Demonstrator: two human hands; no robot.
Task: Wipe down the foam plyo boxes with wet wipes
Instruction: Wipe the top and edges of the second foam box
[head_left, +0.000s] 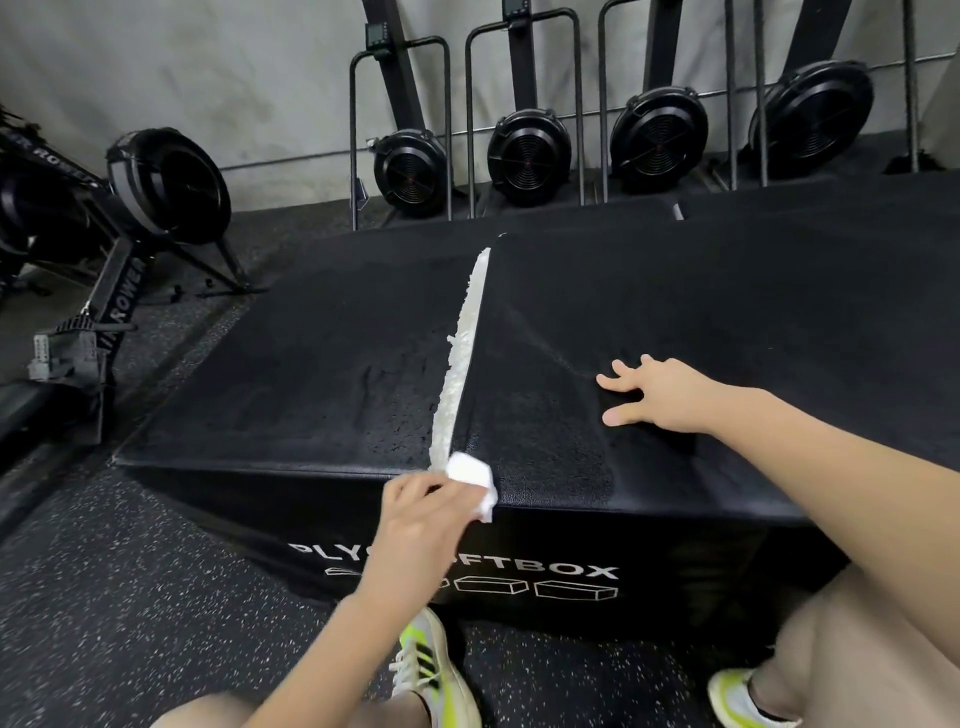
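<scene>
Left hand: the left hand (415, 519) grips a folded white wipe (475, 480), fingers curled round it, at the near top edge of the box (322, 374) — right where the white strip (462, 364) ends.
Right hand: the right hand (654, 392) lies flat on the box top to the right of the strip, fingers spread and straight, holding nothing.
Box: black foam, low and wide, standing on the speckled floor (104, 597); its long axis runs left to right across the view, and the near face carries white lettering ending in "BOX", partly hidden by the left arm.
Strip: a rough white line across the top, running from the near edge away toward the far edge, leaning slightly right — it crosses the box's short way.
Second box: another black box (831, 208) sits just behind and to the right.
Behind: four rowers (524, 150) stand upright against the wall; one more rower (156, 192) lies at the left.
Below: two shoes (431, 670) with yellow-green trim on the floor, near the box.
</scene>
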